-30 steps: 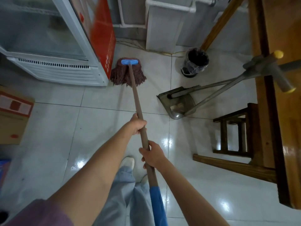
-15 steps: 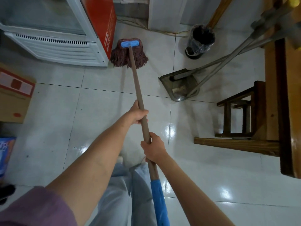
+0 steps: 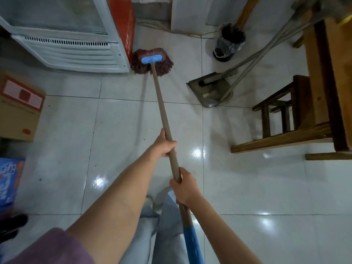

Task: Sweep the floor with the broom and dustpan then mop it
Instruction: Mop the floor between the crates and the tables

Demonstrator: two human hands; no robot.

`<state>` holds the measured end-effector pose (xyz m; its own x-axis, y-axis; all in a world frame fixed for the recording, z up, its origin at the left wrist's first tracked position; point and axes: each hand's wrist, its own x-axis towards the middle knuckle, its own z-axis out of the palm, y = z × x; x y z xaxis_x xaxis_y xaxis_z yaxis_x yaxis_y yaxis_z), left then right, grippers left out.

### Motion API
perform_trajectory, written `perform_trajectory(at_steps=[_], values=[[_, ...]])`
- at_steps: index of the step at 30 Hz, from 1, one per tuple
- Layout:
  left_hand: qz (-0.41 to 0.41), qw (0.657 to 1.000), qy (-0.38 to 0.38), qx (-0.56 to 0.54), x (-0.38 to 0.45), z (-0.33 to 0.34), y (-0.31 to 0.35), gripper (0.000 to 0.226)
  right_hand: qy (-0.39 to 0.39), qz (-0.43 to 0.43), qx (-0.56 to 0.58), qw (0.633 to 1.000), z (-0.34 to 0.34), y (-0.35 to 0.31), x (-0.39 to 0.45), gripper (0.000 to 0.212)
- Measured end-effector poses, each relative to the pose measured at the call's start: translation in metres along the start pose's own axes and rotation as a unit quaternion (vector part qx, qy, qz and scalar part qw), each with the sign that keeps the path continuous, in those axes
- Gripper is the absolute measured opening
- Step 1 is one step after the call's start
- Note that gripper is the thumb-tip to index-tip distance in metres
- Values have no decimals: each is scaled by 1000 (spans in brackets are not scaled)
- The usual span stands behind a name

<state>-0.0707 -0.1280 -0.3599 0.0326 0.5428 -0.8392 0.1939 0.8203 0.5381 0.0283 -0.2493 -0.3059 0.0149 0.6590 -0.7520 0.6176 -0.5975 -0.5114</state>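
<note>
On glossy white tiles [image 3: 247, 187], mop [image 3: 152, 60] beside fridge [image 3: 76, 52].

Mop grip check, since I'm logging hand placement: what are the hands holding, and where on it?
Both hands grip the mop by its brown handle: the left hand around mid-shaft, the right hand lower, just above the blue end sleeve.

A maroon mop head [image 3: 152, 61] with a blue clamp [image 3: 151, 59] lies on glossy white floor tiles [image 3: 57, 149].
</note>
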Motion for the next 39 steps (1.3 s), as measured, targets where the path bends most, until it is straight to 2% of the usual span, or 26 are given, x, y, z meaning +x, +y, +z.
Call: perform_trajectory(at_steps=[6, 11, 14, 19, 22, 26, 30, 39], values=[[3, 1000, -6, 14, -34, -31, -53, 39, 2, 8, 15, 1000, 60, 3, -43, 9], [-10, 1000, -9, 23, -59, -44, -94, 61, -22, 35, 81, 996, 92, 10, -82, 15], [-11, 999, -14, 28, -80, -47, -120, 56, -30, 45, 106, 993, 110, 19, -107, 11], [-20, 999, -9, 28, -112, -47, -173, 51, -41, 59, 105, 992, 144, 45, -143, 20], [-26, 999, -4, 22, -131, -41, -209, 55, -43, 61, 99, 992, 165, 70, -166, 24], [-23, 999, -5, 28, -152, -30, -255, 68, -28, 48, 69, 996, 191, 104, -196, 17], [-27, 999, -16, 15, -181, -33, -285, 58, -25, 56, 68, 996, 212, 118, -228, 28], [-25, 999, -11, 34, -229, -98, -342, 56, -47, 53, 104, 992, 292, 92, -286, 17]])
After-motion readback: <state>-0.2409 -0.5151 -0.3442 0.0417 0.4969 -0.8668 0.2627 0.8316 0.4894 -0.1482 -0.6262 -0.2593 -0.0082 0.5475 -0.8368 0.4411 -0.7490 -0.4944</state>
